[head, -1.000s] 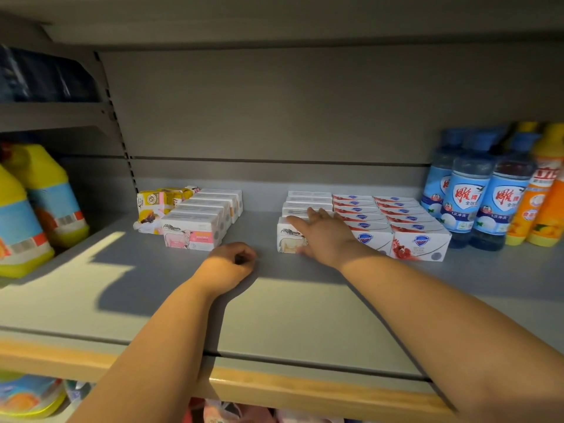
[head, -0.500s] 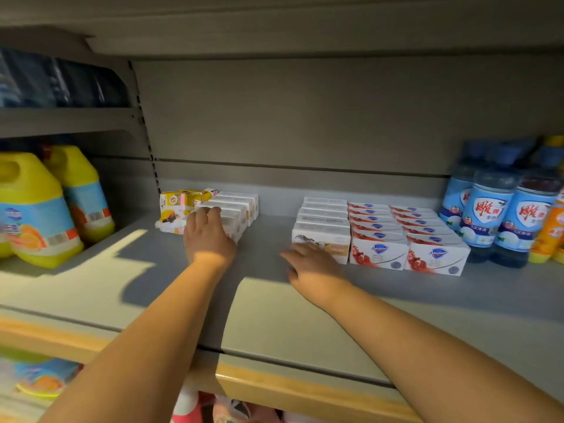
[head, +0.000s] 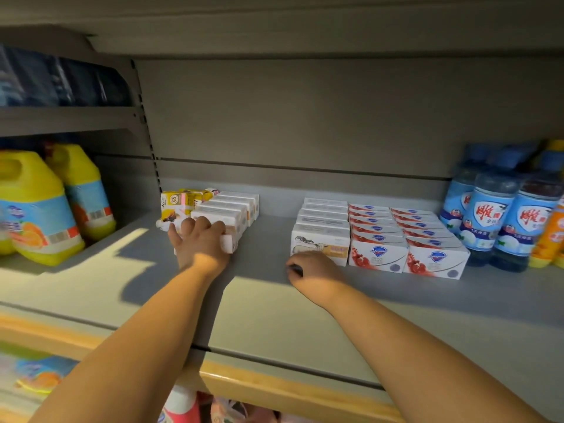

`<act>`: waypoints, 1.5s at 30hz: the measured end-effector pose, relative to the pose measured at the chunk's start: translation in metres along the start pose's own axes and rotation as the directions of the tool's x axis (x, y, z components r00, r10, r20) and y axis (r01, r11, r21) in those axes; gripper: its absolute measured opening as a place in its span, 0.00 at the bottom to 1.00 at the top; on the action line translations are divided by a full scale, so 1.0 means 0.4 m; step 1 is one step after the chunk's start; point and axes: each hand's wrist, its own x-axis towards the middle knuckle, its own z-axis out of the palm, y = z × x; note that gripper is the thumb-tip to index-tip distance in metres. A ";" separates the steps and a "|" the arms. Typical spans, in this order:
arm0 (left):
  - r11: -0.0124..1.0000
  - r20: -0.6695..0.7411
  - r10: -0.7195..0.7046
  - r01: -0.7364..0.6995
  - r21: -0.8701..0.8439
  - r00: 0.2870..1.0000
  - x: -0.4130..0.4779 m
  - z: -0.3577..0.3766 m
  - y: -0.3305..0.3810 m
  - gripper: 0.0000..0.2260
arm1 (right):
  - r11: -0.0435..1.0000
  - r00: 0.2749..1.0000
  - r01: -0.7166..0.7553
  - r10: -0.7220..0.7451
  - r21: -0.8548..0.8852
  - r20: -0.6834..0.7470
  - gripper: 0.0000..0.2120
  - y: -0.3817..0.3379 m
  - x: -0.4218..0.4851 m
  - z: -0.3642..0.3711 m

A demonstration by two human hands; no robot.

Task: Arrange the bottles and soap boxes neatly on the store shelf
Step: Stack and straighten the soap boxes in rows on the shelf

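left hand (head: 200, 241): fingers wrapped over front soap box (head: 235, 232) of left row, shelf (head: 274, 300) centre-left | right hand (head: 311, 267): fingers curled under, apparently holding nothing, resting on shelf just before white soap box (head: 320, 242) | blue bottles (head: 500, 215): upright, far right

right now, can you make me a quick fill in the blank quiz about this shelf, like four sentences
1. The left hand grips the front white soap box beside the ____ cartons.
2. The red-and-white soap boxes stand in ____ rows.
3. The right hand lies before the white row on the ____ of those red-and-white boxes.
4. The blue-capped bottles stand ____ of all the soap boxes.
Missing words: yellow; two; left; right.
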 end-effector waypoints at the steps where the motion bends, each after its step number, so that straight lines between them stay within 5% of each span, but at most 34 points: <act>1: 1.000 -0.015 0.029 -0.029 -0.003 0.999 -0.001 -0.005 0.004 0.15 | 1.000 1.000 -0.017 0.017 0.000 -0.005 0.12 0.001 -0.003 -0.001; 4: 0.953 -0.152 -0.028 -0.019 -0.302 0.988 -0.005 -0.049 0.044 0.16 | 0.980 0.995 -0.091 0.095 0.177 -0.014 0.16 0.004 -0.021 -0.004; 5: 0.851 -0.135 -0.116 0.028 -0.525 0.984 -0.013 -0.071 0.067 0.19 | 0.941 0.992 -0.107 0.122 0.322 -0.026 0.17 0.001 -0.027 -0.006; 7: 0.449 0.050 -0.233 0.154 -0.880 0.971 -0.028 -0.108 0.116 0.20 | 0.797 0.977 -0.098 0.191 0.596 -0.094 0.17 -0.005 -0.039 -0.013; 10: 0.001 0.269 -0.160 0.272 -0.962 0.950 -0.034 -0.139 0.181 0.15 | 0.550 0.934 -0.050 0.321 0.834 -0.155 0.16 -0.012 -0.043 -0.039; 13: -0.205 0.328 -0.004 0.320 -0.925 0.945 -0.044 -0.141 0.238 0.09 | 0.204 0.923 -0.033 0.382 0.978 -0.048 0.12 -0.011 -0.040 -0.071; 15: -0.278 0.340 0.071 0.346 -0.896 0.938 -0.062 -0.129 0.261 0.07 | 0.160 0.936 -0.068 0.351 0.985 0.008 0.10 -0.013 -0.045 -0.083; 18: -0.297 0.323 0.155 0.356 -0.886 0.934 -0.076 -0.112 0.265 0.04 | 0.231 0.949 -0.110 0.314 0.967 0.033 0.07 -0.011 -0.051 -0.087; 23: -0.228 0.241 0.232 0.293 -0.929 0.943 -0.065 -0.119 0.240 0.06 | 0.610 0.923 0.015 0.296 0.792 -0.247 0.12 0.006 -0.047 -0.097; 27: -0.323 0.188 0.452 0.357 -0.877 0.872 -0.074 -0.118 0.247 0.19 | 0.894 0.814 0.213 0.060 0.394 -0.577 0.19 0.030 -0.043 -0.107; 29: -0.388 0.171 0.507 0.401 -0.830 0.845 -0.080 -0.113 0.247 0.21 | 0.942 0.715 0.312 -0.145 0.126 -0.684 0.21 0.044 -0.046 -0.114; 33: -0.476 0.136 0.532 0.428 -0.768 0.836 -0.076 -0.110 0.234 0.25 | 0.919 0.617 0.389 -0.313 -0.066 -0.722 0.22 0.045 -0.042 -0.116; 37: -0.444 0.150 0.526 0.420 -0.792 0.837 -0.080 -0.124 0.225 0.26 | 0.926 0.664 0.379 -0.272 0.000 -0.696 0.21 0.051 -0.037 -0.118; 39: -0.403 0.154 0.545 0.418 -0.814 0.824 -0.081 -0.134 0.227 0.38 | 0.925 0.742 0.320 -0.110 0.205 -0.662 0.21 0.055 -0.042 -0.121; 42: -0.302 0.085 0.594 0.319 -0.898 0.800 -0.081 -0.141 0.234 0.48 | 0.698 0.851 0.180 0.243 0.693 -0.466 0.14 0.041 -0.048 -0.131; 45: -0.074 0.041 0.551 0.097 -0.993 0.833 -0.086 -0.139 0.228 0.39 | 0.383 0.821 0.107 0.486 0.917 -0.299 0.02 0.041 -0.044 -0.147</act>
